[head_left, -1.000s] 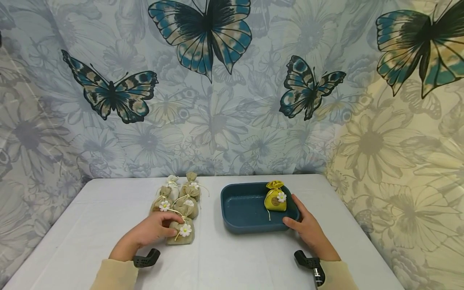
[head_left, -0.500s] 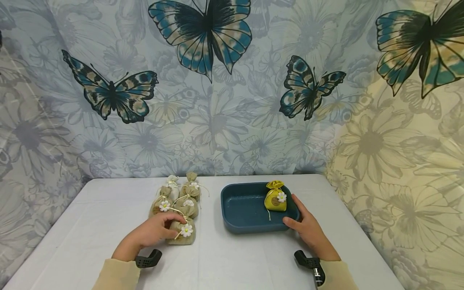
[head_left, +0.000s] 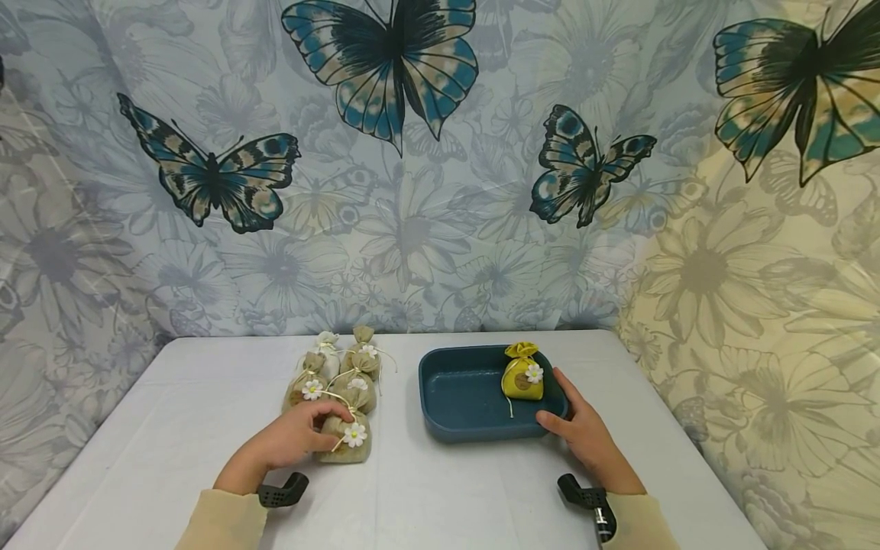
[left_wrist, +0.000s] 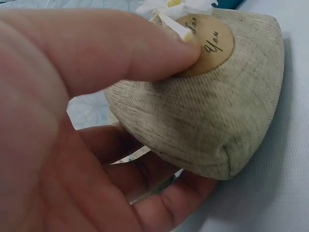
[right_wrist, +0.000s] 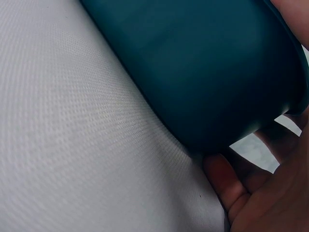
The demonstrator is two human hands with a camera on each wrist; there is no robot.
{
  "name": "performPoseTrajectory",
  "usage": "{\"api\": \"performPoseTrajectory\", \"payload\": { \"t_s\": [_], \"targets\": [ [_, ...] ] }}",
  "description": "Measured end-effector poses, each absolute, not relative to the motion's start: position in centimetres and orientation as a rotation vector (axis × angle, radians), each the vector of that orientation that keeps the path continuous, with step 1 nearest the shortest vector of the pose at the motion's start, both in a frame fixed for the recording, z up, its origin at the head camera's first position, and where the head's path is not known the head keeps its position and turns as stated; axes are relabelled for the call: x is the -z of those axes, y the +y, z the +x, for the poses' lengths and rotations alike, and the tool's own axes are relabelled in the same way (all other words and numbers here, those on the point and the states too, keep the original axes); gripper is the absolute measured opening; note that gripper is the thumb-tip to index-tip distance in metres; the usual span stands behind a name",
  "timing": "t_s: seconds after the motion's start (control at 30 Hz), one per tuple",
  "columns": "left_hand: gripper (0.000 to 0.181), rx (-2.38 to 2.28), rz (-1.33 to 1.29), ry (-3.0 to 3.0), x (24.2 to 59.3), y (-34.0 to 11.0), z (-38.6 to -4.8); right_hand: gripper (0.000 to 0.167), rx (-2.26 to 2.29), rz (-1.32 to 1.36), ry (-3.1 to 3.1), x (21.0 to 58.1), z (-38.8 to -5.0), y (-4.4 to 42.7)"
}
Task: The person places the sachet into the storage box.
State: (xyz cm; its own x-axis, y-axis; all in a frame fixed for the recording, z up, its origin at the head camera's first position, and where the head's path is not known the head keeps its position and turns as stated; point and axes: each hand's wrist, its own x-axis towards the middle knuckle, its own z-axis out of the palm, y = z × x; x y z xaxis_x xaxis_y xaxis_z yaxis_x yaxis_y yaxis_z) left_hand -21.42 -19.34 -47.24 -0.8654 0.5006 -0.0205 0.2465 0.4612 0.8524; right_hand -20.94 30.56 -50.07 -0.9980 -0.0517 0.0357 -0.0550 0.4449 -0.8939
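My left hand (head_left: 289,439) pinches the nearest beige drawstring pouch (head_left: 349,454), which has a white daisy and a cord at its neck. In the left wrist view the thumb presses over a round "For You" label (left_wrist: 215,46) on that pouch, while the other fingers curl at its far side and underneath. At the right, my right hand (head_left: 587,431) grips the end of a teal rectangular dish (head_left: 474,435), thumb at the near corner and fingers round the outside. Inside the dish a yellow pouch (head_left: 521,389) with a daisy stands near the right end.
Behind the held pouch stand more tied pouches close together: beige ones (head_left: 357,397), another beige one (head_left: 297,395) at the left and a white one (head_left: 330,364). A white cloth (head_left: 440,496) covers the table. Butterfly-printed fabric (head_left: 412,267) hangs behind.
My left hand and the front pouch have shifted slightly to the right, mostly in the first half second. My right hand, the dish and the yellow pouch have stayed put.
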Motion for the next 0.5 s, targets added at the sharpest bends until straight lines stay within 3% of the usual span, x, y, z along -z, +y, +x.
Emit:
{"api": "performPoseTrajectory", "payload": {
  "t_s": [0.5],
  "targets": [
    [0.031, -1.480, 0.620, 2.429, 46.77, -18.75, -21.17, 0.093, -1.638, 0.086, -2.678, 49.87, -20.80, 30.47]
  ]
}}
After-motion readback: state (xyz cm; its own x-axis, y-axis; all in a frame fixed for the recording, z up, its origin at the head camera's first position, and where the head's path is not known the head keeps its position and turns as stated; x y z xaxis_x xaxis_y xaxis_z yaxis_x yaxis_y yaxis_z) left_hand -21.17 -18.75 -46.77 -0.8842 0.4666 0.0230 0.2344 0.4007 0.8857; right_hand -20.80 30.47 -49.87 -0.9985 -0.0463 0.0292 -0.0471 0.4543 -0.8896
